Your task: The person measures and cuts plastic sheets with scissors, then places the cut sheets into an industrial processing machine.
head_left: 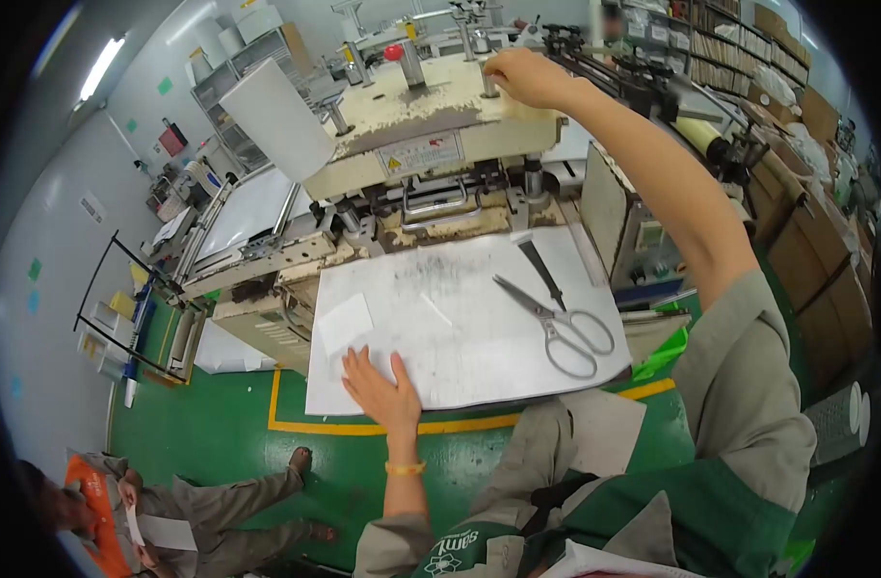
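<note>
Green workshop flooring with yellow lines is seen beneath a white work table (479,366) fronting a worn press machine (431,154). The left hand (382,390) is laid flat and unclenched on the table, just beside a small white sheet (344,323). The right hand (522,77) is closed around a post (488,85) atop the press. Scissors (561,318) are left untouched nearby. An adjustment appears underway; a steady turn or pull is likely needed next

- Right hand (523,75): fingers closed over a post on the press top at 12 o'clock; the part gripped is hidden.
- Warning label (419,154) on the press head: text too small to read.
- Seated person (170,511) at 7 o'clock: cut off by the lens edge.
- Shelving (749,48) at 1 o'clock: contents blurred.
</note>
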The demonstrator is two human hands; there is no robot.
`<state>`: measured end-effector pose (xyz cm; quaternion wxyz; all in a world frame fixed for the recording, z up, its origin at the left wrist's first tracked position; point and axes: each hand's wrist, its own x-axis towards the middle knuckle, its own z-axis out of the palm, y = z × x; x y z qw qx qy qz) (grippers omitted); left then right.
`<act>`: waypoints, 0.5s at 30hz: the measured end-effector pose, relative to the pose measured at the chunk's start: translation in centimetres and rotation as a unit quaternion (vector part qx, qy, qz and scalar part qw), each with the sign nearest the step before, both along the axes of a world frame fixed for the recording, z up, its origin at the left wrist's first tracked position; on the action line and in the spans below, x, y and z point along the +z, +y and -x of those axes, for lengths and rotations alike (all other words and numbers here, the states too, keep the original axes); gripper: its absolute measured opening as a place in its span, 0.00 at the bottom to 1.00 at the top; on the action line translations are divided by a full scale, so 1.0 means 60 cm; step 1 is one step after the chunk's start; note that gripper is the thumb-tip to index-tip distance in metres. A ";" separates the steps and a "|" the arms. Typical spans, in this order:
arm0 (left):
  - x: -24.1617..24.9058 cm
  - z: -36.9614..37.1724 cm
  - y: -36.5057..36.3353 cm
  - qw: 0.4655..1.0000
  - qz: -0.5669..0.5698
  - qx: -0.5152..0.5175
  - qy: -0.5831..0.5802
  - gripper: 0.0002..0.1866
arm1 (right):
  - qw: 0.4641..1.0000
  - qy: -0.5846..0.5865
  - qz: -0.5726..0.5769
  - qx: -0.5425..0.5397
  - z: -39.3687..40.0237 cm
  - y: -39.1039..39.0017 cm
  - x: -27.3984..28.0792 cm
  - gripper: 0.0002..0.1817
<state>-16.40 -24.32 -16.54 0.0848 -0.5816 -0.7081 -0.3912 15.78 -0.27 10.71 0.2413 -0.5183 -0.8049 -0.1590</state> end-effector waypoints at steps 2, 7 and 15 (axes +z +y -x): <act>-0.002 0.003 -0.002 0.999 0.010 0.016 0.028 0.27 | 1.000 -0.009 -0.006 -0.029 -0.008 0.046 0.017 0.13; 0.009 -0.001 -0.001 0.996 0.083 0.015 0.042 0.29 | 0.983 -0.110 0.144 -0.040 -0.027 0.172 0.030 0.25; 0.038 -0.003 0.012 0.978 0.200 0.013 0.057 0.32 | 0.894 0.043 0.432 0.111 -0.056 0.274 0.030 0.14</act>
